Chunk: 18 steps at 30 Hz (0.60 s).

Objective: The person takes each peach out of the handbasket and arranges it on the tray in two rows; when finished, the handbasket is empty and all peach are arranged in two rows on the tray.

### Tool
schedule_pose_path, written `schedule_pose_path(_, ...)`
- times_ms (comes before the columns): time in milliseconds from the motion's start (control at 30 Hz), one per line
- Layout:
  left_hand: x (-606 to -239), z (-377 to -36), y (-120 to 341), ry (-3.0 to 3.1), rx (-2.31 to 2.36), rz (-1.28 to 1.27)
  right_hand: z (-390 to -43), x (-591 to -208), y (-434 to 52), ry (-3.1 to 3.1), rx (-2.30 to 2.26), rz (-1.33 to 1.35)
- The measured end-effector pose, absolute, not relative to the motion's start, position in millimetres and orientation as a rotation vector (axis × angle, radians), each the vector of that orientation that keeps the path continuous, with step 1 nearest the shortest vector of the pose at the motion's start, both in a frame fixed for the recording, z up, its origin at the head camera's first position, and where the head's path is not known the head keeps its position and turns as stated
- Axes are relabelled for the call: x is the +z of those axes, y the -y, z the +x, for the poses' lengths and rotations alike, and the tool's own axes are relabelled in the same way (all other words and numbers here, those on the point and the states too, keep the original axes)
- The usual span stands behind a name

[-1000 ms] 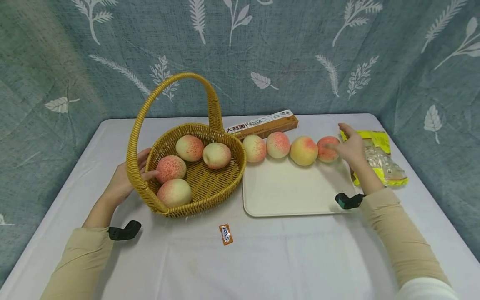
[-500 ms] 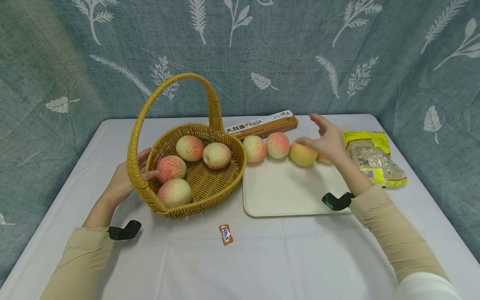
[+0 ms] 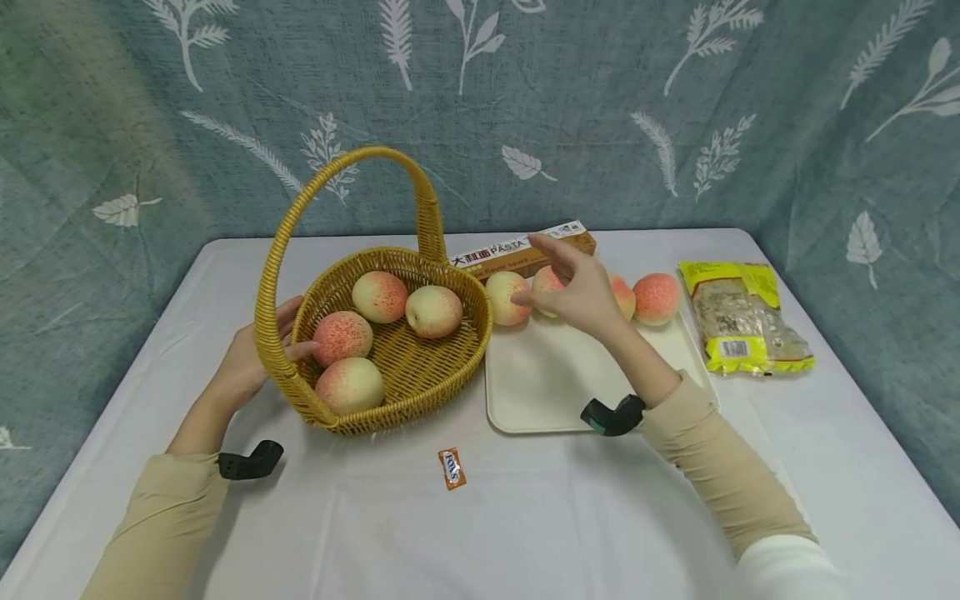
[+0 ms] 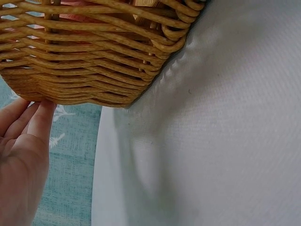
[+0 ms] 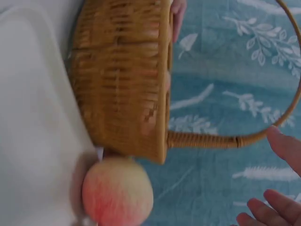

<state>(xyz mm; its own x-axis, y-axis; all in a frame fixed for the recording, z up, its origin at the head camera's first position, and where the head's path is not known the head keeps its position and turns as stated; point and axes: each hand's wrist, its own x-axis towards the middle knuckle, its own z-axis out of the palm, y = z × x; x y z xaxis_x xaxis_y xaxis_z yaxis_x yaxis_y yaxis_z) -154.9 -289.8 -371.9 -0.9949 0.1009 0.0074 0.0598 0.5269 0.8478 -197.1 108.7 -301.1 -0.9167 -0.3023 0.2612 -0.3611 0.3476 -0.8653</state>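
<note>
My left hand holds the near left rim of a wicker basket, its thumb on the inner side. In the left wrist view the fingertips meet the woven edge. Several peaches lie in the basket, with a tall handle arching over. My right hand is above the white tray, thumb and fingers spread, holding nothing. Behind it several peaches stand in a row along the tray's far side, two partly hidden. The leftmost peach is nearest the thumb and also shows in the right wrist view.
A pasta box lies behind the peach row, against the basket's back right. A yellow plastic bag lies right of the tray. One small orange candy packet rests near the front. A leaf-patterned curtain hangs behind the table.
The right hand has moved left along the peach row, from the rightmost peach near the bag toward the leftmost one. The left hand and basket have stayed put.
</note>
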Motion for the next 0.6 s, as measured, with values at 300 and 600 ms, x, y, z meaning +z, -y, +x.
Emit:
schedule_pose_path(300, -369.3, -154.6, 287.5, -2.683, 1.525, 0.110, -187.8, -305.8, -60.8, 2.693, 1.471, 0.878)
schedule_pose_path(600, -368.7, -154.1, 288.2, -2.673, 1.534, 0.093, -183.6, -308.3, -22.3, 2.766, 1.377, 1.193)
